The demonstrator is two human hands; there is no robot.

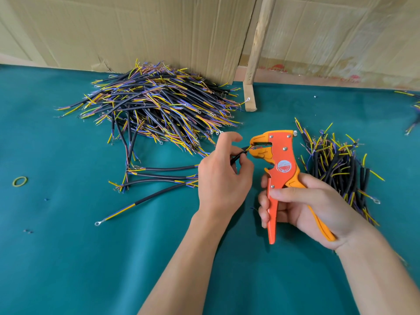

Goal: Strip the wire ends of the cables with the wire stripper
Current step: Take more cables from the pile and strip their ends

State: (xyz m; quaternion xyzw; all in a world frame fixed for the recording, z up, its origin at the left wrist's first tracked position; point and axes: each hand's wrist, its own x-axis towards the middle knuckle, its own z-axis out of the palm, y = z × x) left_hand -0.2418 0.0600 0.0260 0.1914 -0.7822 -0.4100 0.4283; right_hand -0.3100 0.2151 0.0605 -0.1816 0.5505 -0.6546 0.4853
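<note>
Right hand: the right hand (304, 205) holds the orange wire stripper (276, 169) upright, its fingers (284, 193) curled tight round both handles.
Wire stripper: it is above the green bench (68, 258), in the middle of the view, with its mouth pointing left.
Left hand: the left hand (223, 176) pinches a black cable (237, 155) between thumb and fingers and holds it up to the stripper's mouth.
Cable end: the yellow wire tip (250, 148) is right at the mouth; I cannot tell if it is bitten yet.
Big pile: a big pile of cables (154, 105) lies at the back left, near the cardboard wall (136, 30).
Small pile: a smaller pile (341, 167) lies just right of the stripper.
Loose cables: a few cables (159, 176) lie flat, left of the left hand.
Rubber band: a green band (20, 181) lies far left on the bench.
</note>
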